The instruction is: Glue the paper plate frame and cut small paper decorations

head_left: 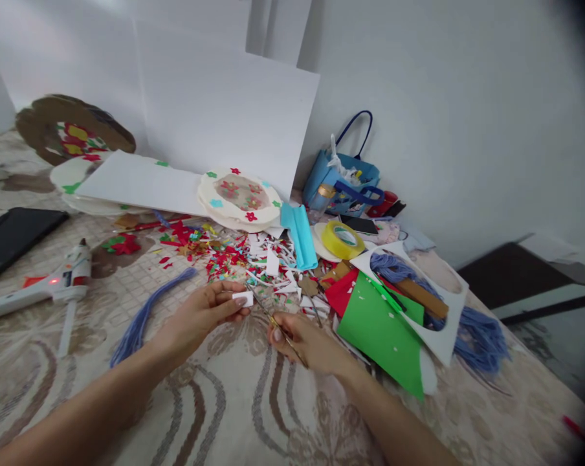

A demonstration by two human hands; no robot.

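Pinched between the fingers of my left hand (219, 305) is a small white paper piece (244, 298). My right hand (302, 340) grips a pair of scissors (279, 327), gold at the handle, with the blades pointing left toward the paper. The blade tips are close to the paper's edge; whether they touch it I cannot tell. Just beyond both hands lies a heap of red, white and coloured paper scraps (229, 259). A bundle of blue yarn (149, 314) rests left of my left hand.
A glue gun (72, 278) with a lit red light stands at left, near a black phone (21, 239). To the right are green sheet (380, 330), yellow tape (342, 239) and a green cutter (386, 294). Behind stand decorated discs (239, 199), white board (224, 123) and a blue bag (341, 178).
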